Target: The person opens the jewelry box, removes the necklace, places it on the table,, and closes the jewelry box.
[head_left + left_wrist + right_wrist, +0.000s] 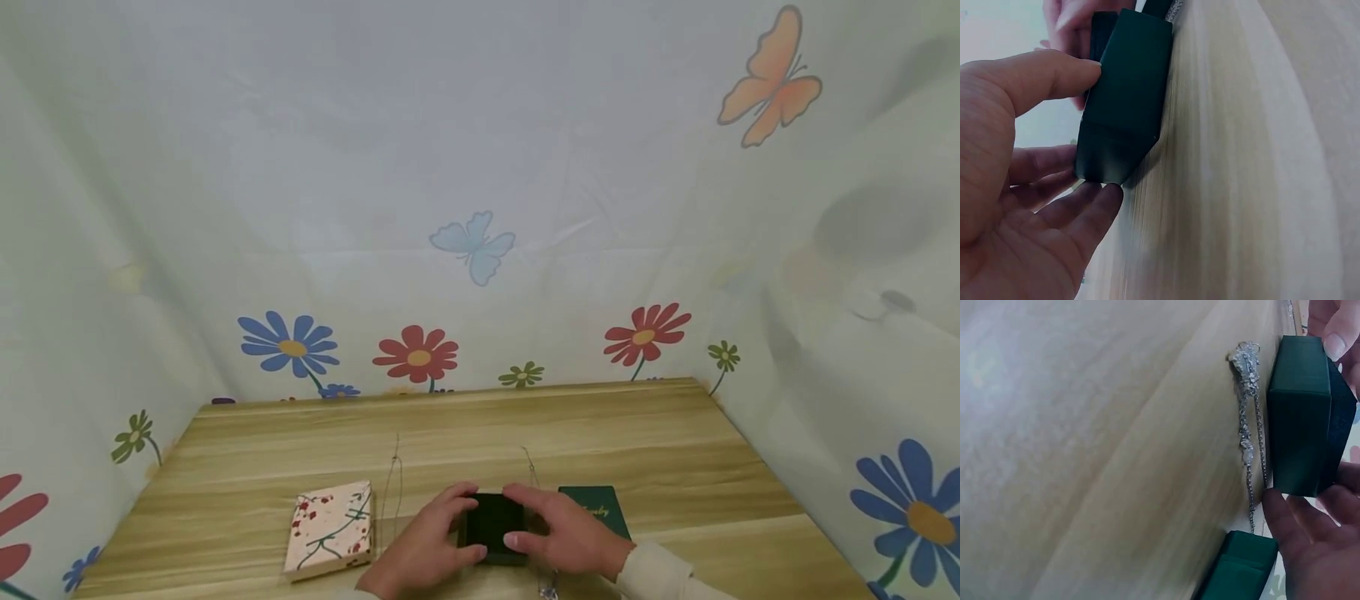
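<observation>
My left hand (431, 533) and right hand (558, 527) grip a small dark green jewelry box (495, 527) from opposite sides, its dark face upward. In the left wrist view, the left thumb presses the upper edge of the box (1129, 75), with fingertips at its corner. Right fingertips touch the lower corner of the box (1300, 434) in the right wrist view. A silver chain necklace (1247, 419) lies on the table beside it. Just beyond the right hand is a green box piece (596, 504) with gold lettering, partly hidden by that hand.
Left of the hands sits a cream box (330, 529) with red blossoms and green branches. A thin chain (397, 487) lies on the wood-grain table (450, 425) between it and the left hand. A flower-printed cloth (360, 292) hangs behind the table.
</observation>
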Demonstrator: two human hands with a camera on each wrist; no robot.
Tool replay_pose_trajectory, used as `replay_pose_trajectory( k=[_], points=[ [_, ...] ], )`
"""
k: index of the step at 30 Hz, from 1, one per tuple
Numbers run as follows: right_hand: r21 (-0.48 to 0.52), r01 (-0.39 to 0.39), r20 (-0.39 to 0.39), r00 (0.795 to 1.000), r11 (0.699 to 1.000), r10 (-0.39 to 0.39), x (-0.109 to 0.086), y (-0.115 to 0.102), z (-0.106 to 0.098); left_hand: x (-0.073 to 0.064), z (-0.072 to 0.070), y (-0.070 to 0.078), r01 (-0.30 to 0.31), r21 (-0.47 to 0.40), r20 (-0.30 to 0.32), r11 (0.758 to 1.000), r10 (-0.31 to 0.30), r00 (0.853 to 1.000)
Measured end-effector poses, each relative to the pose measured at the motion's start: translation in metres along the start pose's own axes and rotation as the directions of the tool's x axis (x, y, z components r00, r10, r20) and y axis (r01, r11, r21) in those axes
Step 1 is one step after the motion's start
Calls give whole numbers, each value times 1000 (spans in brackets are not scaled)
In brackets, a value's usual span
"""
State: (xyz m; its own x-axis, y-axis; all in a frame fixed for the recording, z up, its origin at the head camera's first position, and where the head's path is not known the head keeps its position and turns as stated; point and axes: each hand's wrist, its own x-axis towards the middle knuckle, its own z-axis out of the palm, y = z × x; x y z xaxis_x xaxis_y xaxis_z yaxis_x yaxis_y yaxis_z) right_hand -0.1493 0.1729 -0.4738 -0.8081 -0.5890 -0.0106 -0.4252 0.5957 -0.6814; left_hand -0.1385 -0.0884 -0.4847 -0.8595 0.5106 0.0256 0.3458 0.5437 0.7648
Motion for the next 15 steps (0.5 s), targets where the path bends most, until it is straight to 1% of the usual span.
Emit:
replay_pose_trajectory(
  k=[5,10,13,15],
  points=[
    [-85,-20,-36,999,996,17,1,-2,5,1,0,0,13,24,24,1000,-14,1000],
    [-108,-55,-66,997,993,48,3,-7,8,1,1,1,28,50,53,998,-31,998],
    [-101,-53,-60,997,994,47,1,-7,3,2,1,1,27,67,51,997,-31,998],
    [-107,-56,-53,997,993,50,-5,-5,-8,3,1,1,25,73,52,997,-29,998]
  ],
)
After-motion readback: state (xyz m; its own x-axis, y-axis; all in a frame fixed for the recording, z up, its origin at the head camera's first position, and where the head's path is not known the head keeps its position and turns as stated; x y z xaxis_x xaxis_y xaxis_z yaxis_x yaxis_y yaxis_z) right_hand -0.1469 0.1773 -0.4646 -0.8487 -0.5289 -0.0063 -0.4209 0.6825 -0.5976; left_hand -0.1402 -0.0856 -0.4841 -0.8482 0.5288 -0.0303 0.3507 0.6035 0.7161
